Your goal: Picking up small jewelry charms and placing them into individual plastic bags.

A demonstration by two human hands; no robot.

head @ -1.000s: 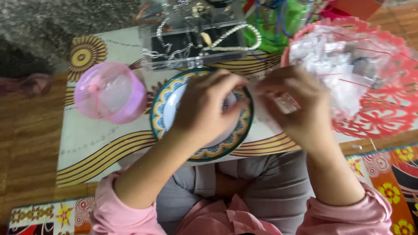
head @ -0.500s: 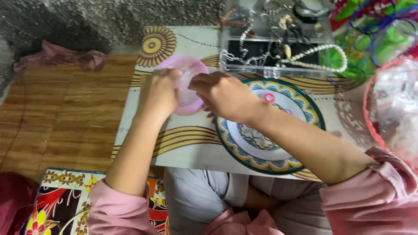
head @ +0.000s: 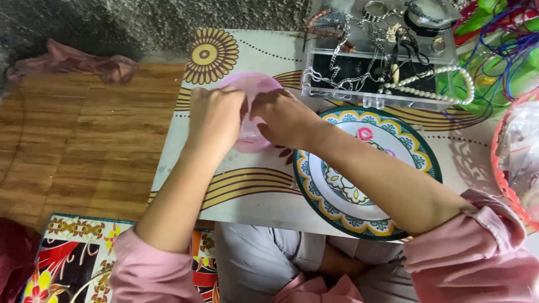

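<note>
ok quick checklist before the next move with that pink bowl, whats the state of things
1. Both hands on the pink bowl: ok, left hand and right hand meet over it.
2. Bowl fully on the table: ok.
3. Bowl contents: cannot tell, hands cover it.
4. Patterned plate within reach: ok, beside the bowl under the right forearm.
5. Clear jewellery box apart from the hands: ok.

I am reaching both arms forward and to the left, pink sleeves pushed up to the elbows. My left grip [head: 216,118] and right grip [head: 283,116] are meeting side by side, fingers curled downward, knuckles up, thumbs nearly touching.
</note>
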